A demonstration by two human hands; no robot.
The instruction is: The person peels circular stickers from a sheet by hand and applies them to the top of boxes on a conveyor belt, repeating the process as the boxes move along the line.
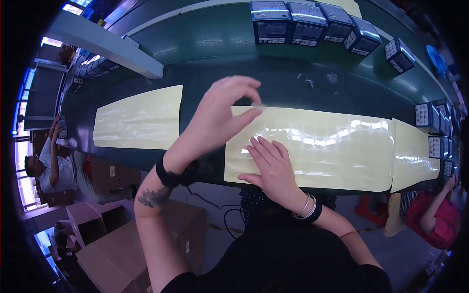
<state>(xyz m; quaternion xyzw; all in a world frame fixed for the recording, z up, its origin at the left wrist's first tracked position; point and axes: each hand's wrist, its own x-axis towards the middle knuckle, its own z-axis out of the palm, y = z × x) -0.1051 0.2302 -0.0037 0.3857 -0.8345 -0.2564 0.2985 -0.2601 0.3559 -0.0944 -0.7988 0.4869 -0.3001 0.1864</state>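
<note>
A pale yellow glossy sheet (pixel 342 161) lies on the dark green table in front of me, with a curved row of bright shiny patches across it. My right hand (pixel 272 168) rests on the left part of this sheet, fingers stretched out and holding nothing. Above the sheet's upper left corner is my left hand (pixel 229 105), its thumb and index finger curled toward each other in a pinch. A faint blur shows at those fingertips; whatever they hold is too small to make out.
Another yellow sheet (pixel 139 119) lies to the left, and a third (pixel 413 156) adjoins on the right. Dark blue boxes (pixel 308 24) line the far ledge; more boxes (pixel 427 117) stand at right. Cardboard boxes (pixel 117 249) sit below left. People work at both ends.
</note>
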